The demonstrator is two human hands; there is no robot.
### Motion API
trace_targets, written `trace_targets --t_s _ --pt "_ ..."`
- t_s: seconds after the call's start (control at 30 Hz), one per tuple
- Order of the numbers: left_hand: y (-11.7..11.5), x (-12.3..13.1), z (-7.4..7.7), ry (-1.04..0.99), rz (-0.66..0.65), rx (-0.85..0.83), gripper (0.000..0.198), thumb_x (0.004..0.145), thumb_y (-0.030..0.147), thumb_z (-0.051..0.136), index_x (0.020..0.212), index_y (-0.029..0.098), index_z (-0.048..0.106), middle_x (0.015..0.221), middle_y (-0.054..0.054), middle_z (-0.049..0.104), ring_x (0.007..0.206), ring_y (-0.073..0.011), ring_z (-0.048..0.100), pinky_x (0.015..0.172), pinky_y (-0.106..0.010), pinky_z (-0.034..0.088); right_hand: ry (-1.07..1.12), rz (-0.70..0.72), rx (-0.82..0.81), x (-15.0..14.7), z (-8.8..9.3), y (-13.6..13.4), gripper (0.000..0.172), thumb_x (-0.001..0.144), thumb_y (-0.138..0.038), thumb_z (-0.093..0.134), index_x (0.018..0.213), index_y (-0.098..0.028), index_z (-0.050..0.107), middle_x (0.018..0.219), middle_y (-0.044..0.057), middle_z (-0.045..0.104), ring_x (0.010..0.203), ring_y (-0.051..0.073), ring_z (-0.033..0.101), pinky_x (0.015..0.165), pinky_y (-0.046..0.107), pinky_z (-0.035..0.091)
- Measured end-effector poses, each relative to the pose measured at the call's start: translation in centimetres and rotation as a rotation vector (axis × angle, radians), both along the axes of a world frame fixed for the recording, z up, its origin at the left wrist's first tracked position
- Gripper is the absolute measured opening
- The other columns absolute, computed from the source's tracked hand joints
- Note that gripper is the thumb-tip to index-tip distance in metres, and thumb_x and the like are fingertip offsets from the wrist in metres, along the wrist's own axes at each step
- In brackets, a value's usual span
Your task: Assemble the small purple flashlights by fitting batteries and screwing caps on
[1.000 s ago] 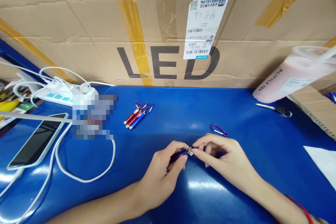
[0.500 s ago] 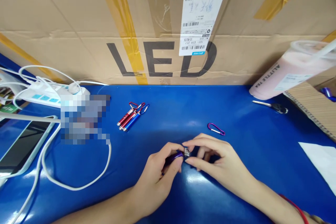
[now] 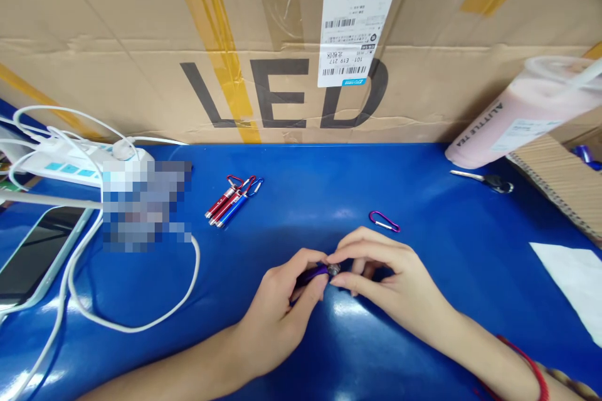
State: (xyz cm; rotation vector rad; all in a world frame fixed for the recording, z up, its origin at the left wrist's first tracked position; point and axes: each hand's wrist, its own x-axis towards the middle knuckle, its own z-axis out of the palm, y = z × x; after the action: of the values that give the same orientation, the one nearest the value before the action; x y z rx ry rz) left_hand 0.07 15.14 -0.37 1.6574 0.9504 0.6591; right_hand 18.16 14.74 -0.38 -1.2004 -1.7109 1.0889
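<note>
My left hand point(image 3: 286, 304) is closed around a small purple flashlight point(image 3: 313, 274), whose body is partly hidden by my fingers. Its silver end point(image 3: 333, 270) points to the right, between both hands. With thumb and fingertips, my right hand point(image 3: 388, 266) pinches at that silver end. Just beyond my right hand lies a purple carabiner point(image 3: 384, 221) on the blue table point(image 3: 320, 188). Farther left, a blue keychain flashlight point(image 3: 232, 210) rests against two red keychain flashlights point(image 3: 223, 205), each with a carabiner clip.
A large cardboard box point(image 3: 141, 25) stands along the back. To the right are a pink drink cup point(image 3: 508, 116), a key point(image 3: 489, 182) and white paper point(image 3: 571, 282). A power strip point(image 3: 75, 166), a phone point(image 3: 42, 257) and a looping white cable point(image 3: 195, 276) occupy the left.
My right fingers have shifted slightly on the silver end, which now sits closer against the purple body. The whole view has tilted down a little; the other things stay in place.
</note>
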Motion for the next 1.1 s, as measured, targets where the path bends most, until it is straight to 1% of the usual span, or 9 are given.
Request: trace_targets --t_s 0.1,0.23,0.4,0.53,0.6,0.73,0.83,0.93,1.1 --pt "-0.11 0.03 -0.07 0.01 -0.007 0.007 0.016 0.091 0.023 0.04 0.096 0.017 0.054 0.067 0.002 0.05 0.055 -0.0084 0.043 0.049 -0.018 0.035 0.011 -0.004 -0.01 -0.09 0.02 -0.05 0.016 0.076 -0.033 0.068 0.084 -0.019 0.069 0.086 0.003 0.059 0.05 0.005 0.052 0.045 0.018 0.047" --pt "-0.19 0.05 -0.12 0.01 -0.01 0.017 0.017 0.092 0.023 0.04 0.097 0.017 0.054 0.067 0.002 0.05 0.055 -0.0084 0.043 0.049 -0.018 0.035 0.013 -0.008 -0.006 -0.19 0.07 -0.12 0.015 0.077 -0.032 0.067 0.084 -0.019 0.068 0.087 0.003 0.059 0.049 0.005 0.052 0.045 0.018 0.047" --pt "-0.16 0.02 -0.09 0.003 -0.002 0.025 0.016 0.092 0.024 0.04 0.1 0.018 0.052 0.068 0.002 0.052 0.056 -0.0086 0.045 0.05 -0.018 0.036 0.03 -0.03 0.0 -0.12 0.31 -0.13 0.013 0.077 -0.03 0.067 0.084 -0.018 0.066 0.09 0.003 0.062 0.05 0.006 0.057 0.047 0.018 0.049" --pt "-0.17 -0.01 0.06 0.015 0.026 0.011 0.017 0.092 0.025 0.039 0.101 0.019 0.052 0.07 0.002 0.054 0.059 -0.0091 0.048 0.051 -0.017 0.038 -0.013 -0.121 0.068 0.05 0.51 0.01 0.014 0.072 -0.029 0.072 0.079 -0.018 0.067 0.076 0.002 0.067 0.048 0.008 0.058 0.045 0.019 0.047" --pt "-0.23 -0.06 0.08 0.029 0.035 0.02 0.016 0.092 0.025 0.039 0.101 0.019 0.052 0.07 0.002 0.055 0.06 -0.0094 0.049 0.051 -0.017 0.039 -0.026 -0.14 0.095 0.12 0.45 0.08 0.014 0.069 -0.029 0.074 0.076 -0.019 0.069 0.072 0.002 0.067 0.048 0.008 0.057 0.045 0.019 0.046" --pt "-0.44 -0.19 -0.1 0.009 0.033 0.045 0.014 0.092 0.022 0.039 0.103 0.02 0.049 0.073 0.002 0.058 0.066 -0.0097 0.054 0.06 -0.018 0.043 0.021 -0.099 0.103 0.19 0.13 0.18 0.012 0.067 -0.026 0.076 0.075 -0.02 0.072 0.074 0.002 0.068 0.051 0.008 0.057 0.046 0.018 0.046" --pt "-0.6 -0.27 -0.3 -0.022 0.012 0.045 0.013 0.092 0.02 0.04 0.103 0.02 0.047 0.076 0.002 0.06 0.072 -0.0096 0.057 0.066 -0.019 0.045 0.057 -0.08 0.116 0.18 0.04 0.19 0.011 0.064 -0.023 0.078 0.074 -0.02 0.073 0.072 0.001 0.067 0.052 0.008 0.058 0.046 0.017 0.045" --pt "-0.67 -0.32 -0.45 -0.03 0.004 0.03 0.012 0.092 0.02 0.041 0.101 0.02 0.049 0.079 0.002 0.061 0.073 -0.0096 0.058 0.065 -0.018 0.045 0.059 -0.082 0.108 0.15 0.1 0.19 0.011 0.063 -0.022 0.078 0.072 -0.02 0.073 0.067 0.001 0.067 0.051 0.008 0.057 0.045 0.017 0.046" --pt "-0.51 -0.2 -0.61 -0.015 0.015 0.016 0.009 0.09 0.021 0.044 0.095 0.02 0.052 0.074 0.002 0.059 0.068 -0.0095 0.057 0.06 -0.017 0.043 0.024 -0.091 0.061 0.07 0.07 0.29 0.011 0.065 -0.021 0.077 0.075 -0.021 0.074 0.067 0.001 0.067 0.054 0.009 0.059 0.047 0.017 0.047"
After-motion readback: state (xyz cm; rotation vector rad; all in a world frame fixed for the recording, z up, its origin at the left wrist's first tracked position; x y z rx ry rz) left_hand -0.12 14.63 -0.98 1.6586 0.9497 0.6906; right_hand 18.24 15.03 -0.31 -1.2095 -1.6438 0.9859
